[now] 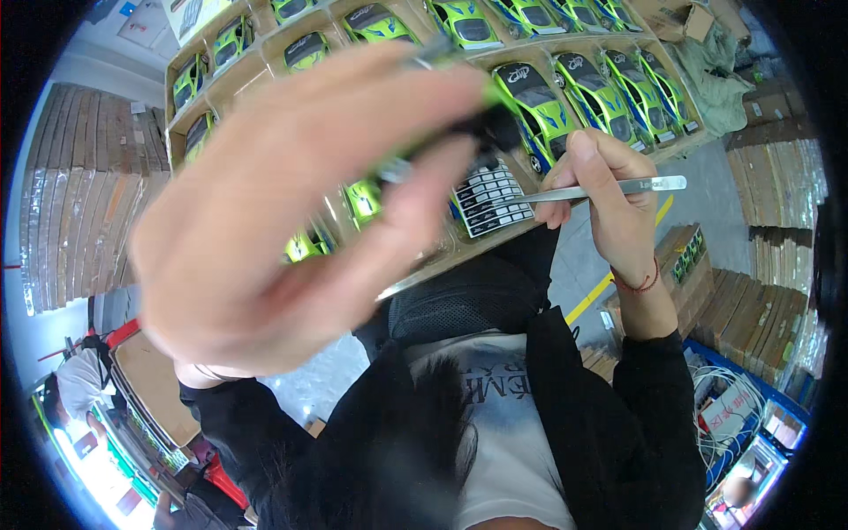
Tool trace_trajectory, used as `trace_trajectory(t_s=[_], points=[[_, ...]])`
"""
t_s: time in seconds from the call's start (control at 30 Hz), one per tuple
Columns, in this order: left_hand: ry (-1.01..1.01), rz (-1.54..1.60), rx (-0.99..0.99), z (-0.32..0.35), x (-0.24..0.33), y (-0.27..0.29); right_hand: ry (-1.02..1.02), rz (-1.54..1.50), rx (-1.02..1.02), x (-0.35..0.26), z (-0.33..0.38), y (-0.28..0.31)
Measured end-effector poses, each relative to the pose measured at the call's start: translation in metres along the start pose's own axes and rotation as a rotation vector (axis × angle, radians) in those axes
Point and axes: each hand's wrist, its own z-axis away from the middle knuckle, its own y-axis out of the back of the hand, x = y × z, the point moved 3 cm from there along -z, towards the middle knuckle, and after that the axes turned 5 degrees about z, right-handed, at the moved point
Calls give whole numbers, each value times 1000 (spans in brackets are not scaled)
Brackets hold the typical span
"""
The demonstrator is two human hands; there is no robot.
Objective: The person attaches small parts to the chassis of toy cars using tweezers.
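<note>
My left hand [265,203] is raised close to the camera and smeared by motion. Its thumb and fingers close round a green and black toy car [490,131], mostly hidden by the hand. My right hand [614,199] pinches metal tweezers [654,185], whose tips point left over a sheet of small black-and-white labels [491,201]. That sheet lies at the near edge of a cardboard tray [446,265]. Rows of green toy cars with dark roofs, such as one toy car [587,88], sit in the tray's compartments.
Flat cardboard stacks [84,194] stand at the left, with more cardboard [777,177] at the right. A blue bin [715,450] at lower right holds white cables. Another person [79,380] is at the far lower left. Yellow tape [590,300] marks the floor.
</note>
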Motion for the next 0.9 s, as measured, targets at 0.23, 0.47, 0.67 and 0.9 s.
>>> trace_trajectory(t_s=[0.23,0.47,0.67,0.9], points=[[-144,-48,-119,-1,3,-2,4,39,3,-2,3,-4],[-321,-98,-246,-5,3,-8,-27,88,-15,1,0,-5],[46,134,-153,2,9,-12,178,-102,-41,-4,1,1],[74,234,-216,2,10,-14,522,-298,-138,-64,-7,-7]])
